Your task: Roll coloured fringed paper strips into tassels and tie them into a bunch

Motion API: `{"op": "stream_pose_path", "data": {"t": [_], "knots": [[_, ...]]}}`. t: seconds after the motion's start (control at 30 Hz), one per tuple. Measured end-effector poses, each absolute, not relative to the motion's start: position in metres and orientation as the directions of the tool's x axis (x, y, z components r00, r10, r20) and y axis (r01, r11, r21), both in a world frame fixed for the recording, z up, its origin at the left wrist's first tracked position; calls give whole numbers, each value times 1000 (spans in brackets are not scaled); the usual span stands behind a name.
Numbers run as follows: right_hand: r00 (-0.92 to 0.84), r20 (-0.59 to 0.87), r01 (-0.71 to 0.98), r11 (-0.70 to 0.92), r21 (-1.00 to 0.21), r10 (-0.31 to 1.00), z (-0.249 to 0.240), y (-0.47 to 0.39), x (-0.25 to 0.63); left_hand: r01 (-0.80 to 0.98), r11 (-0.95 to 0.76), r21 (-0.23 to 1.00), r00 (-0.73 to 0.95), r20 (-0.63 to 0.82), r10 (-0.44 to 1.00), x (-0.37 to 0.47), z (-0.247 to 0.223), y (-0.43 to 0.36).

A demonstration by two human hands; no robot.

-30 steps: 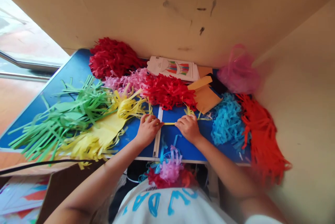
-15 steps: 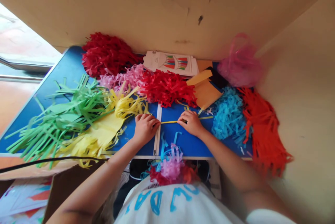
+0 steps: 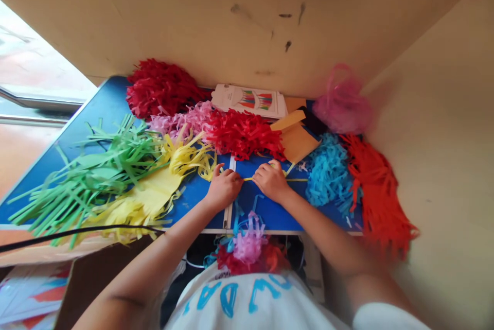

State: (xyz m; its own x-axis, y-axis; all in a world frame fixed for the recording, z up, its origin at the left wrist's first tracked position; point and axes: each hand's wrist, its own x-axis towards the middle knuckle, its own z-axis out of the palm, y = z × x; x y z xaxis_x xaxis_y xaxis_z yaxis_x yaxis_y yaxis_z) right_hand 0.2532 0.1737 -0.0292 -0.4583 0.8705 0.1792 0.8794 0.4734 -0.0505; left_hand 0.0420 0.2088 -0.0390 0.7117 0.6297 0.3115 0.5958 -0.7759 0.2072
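Note:
A thin yellow strip (image 3: 247, 179) is stretched between my two hands, just above the blue table (image 3: 254, 216). My left hand (image 3: 225, 186) pinches its left end, beside the yellow fringed paper (image 3: 154, 193). With closed fingers, my right hand (image 3: 269, 180) grips the strip a short way to the right, and more yellow paper shows past it. Beyond the hands lies a red fringed bundle (image 3: 245, 134). A folded orange-tan paper (image 3: 298, 142) rests behind my right hand.
Green fringe (image 3: 100, 168) covers the left side. Blue fringe (image 3: 330, 173) and orange-red fringe (image 3: 382, 196) lie right, the latter hanging over the edge. A pink bag (image 3: 341, 103) and white packet (image 3: 249, 101) stand near the wall. An open carton (image 3: 96, 278) is below left.
My hands have come closer together, leaving a shorter visible piece of strip between them. The camera view has shifted slightly.

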Motion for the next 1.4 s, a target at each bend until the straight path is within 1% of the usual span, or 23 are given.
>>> {"op": "stream_pose_path", "data": {"t": [0.07, 0.23, 0.27, 0.33, 0.4, 0.47, 0.5, 0.53, 0.6, 0.63, 0.67, 0.7, 0.77, 0.83, 0.9, 0.97, 1.1, 1.2, 1.27, 1.4], "knots": [[-481, 180, 870, 492, -17, 858, -29, 178, 250, 599, -775, 201, 708, 319, 630, 44, -39, 212], [-605, 143, 796, 601, 76, 783, -27, 191, 241, 599, -771, 214, 699, 329, 635, 44, -43, 218], [-612, 135, 791, 608, 70, 780, -26, 193, 240, 606, -767, 211, 694, 331, 639, 44, -44, 219], [-576, 128, 815, 579, 8, 808, -21, 193, 239, 619, -760, 199, 684, 339, 646, 42, -43, 218], [-469, 116, 868, 481, -124, 875, -11, 187, 239, 617, -764, 192, 675, 369, 638, 39, -36, 213], [-339, 97, 880, 352, -319, 936, 3, 175, 239, 592, -781, 199, 661, 435, 612, 35, -22, 204], [-279, 86, 853, 288, -435, 957, 11, 168, 240, 571, -794, 208, 649, 479, 592, 32, -13, 198], [-239, 62, 793, 232, -564, 969, 19, 162, 240, 544, -809, 223, 639, 515, 572, 30, -2, 192], [-245, -47, 566, 103, -818, 968, 32, 152, 241, 470, -851, 233, 646, 566, 512, 26, 20, 181], [-284, -118, 419, 12, -908, 952, 35, 149, 241, 432, -874, 223, 658, 584, 475, 26, 30, 177], [-327, -179, 268, -91, -959, 928, 37, 147, 241, 404, -888, 218, 660, 603, 448, 26, 39, 174], [-358, -225, 129, -191, -973, 906, 37, 146, 239, 383, -898, 216, 656, 621, 429, 27, 46, 172], [-353, -276, -84, -324, -942, 894, 32, 144, 234, 362, -900, 241, 617, 662, 425, 29, 53, 169], [-320, -296, -225, -376, -899, 900, 27, 138, 227, 358, -887, 290, 562, 692, 453, 30, 54, 166], [-319, -309, -307, -406, -860, 896, 23, 130, 221, 361, -872, 330, 527, 699, 483, 31, 52, 162], [-333, -325, -358, -437, -825, 885, 22, 123, 217, 365, -862, 353, 521, 689, 503, 31, 50, 159], [-399, -350, -425, -510, -748, 847, 24, 118, 215, 337, -870, 359, 530, 691, 491, 33, 52, 158], [-340, -345, -494, -478, -727, 875, 29, 116, 215, 312, -871, 380, 539, 684, 491, 34, 53, 159], [-259, -331, -508, -419, -753, 907, 32, 113, 213, 304, -843, 444, 522, 663, 537, 36, 53, 157], [-88, -288, -471, -294, -831, 954, 35, 107, 211, 270, -714, 646, 420, 588, 691, 41, 51, 149]]}}
